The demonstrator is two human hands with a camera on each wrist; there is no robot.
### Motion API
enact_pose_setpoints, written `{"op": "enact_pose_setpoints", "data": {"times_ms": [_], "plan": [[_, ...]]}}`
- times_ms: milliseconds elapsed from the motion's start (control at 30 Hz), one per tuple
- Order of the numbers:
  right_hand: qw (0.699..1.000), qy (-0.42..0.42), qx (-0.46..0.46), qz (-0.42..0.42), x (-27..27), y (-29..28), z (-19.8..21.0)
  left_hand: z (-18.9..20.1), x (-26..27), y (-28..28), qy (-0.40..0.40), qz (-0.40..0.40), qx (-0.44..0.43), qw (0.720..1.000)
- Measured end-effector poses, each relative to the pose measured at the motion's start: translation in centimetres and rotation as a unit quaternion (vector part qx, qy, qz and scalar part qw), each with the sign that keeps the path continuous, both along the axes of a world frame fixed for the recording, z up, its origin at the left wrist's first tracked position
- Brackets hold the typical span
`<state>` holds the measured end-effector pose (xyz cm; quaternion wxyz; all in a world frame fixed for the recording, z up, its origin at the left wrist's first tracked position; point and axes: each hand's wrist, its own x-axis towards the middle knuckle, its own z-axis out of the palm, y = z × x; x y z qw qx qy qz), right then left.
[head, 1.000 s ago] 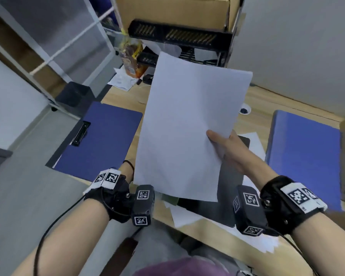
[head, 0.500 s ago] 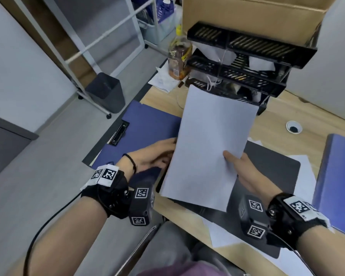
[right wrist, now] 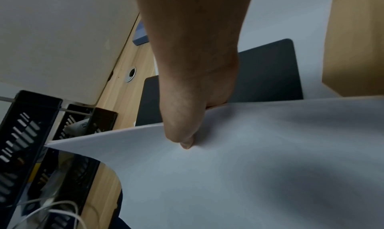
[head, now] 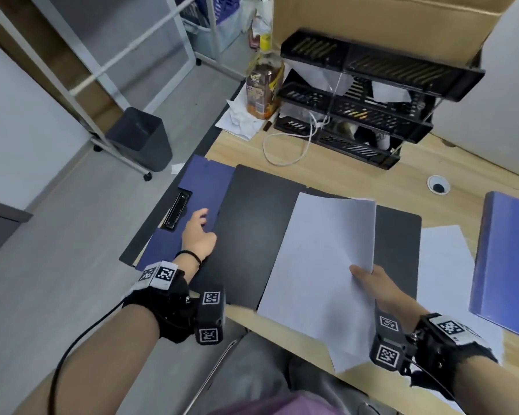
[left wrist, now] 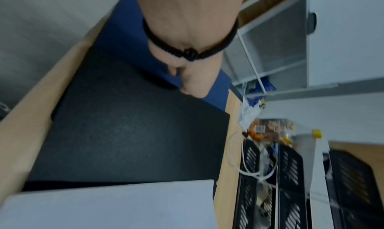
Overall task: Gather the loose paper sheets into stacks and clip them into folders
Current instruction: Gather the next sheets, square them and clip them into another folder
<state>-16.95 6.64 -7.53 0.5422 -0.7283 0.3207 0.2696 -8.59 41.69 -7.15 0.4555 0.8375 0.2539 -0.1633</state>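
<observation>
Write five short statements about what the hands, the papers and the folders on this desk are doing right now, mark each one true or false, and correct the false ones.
1. The right hand holds the stack of white sheets in a thumb-on-top grip. True.
2. The left hand also holds that stack. False: it reaches over the open blue folder, apart from the sheets.
3. The blue folder's metal clip has paper under it. False: no sheet lies under it.
4. The held sheets hang over a black folder. True.
5. The drink bottle lies on its side. False: it stands upright beside the black tray rack.
</observation>
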Motion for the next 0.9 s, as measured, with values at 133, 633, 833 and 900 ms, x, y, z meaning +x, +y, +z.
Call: {"op": "enact_pose_setpoints", "data": {"times_ms": [133,633,833,900], "plan": [[1.000,0.018,-0.014,-0.015,-1.5,-2.1,-0.2,0.1,1.3,-4.7,-0.021,-0.074,0.021,0.997],[1.000,0.021,0.007,-0.020,-4.1,-12.9,0.3,-3.7,0.4,-15.8,0.136,-0.315,0.025,0.939],[0.999,0.003,0.047,0.026,-2.0,-13.8,-0.8,-3.4,1.1,-19.3,0.124,-0.242,0.025,0.962],[0.998,0.000,0.050,0.039,-1.6,-13.8,-1.4,-3.5,0.9,-20.9,0.148,-0.256,0.011,0.955]]}}
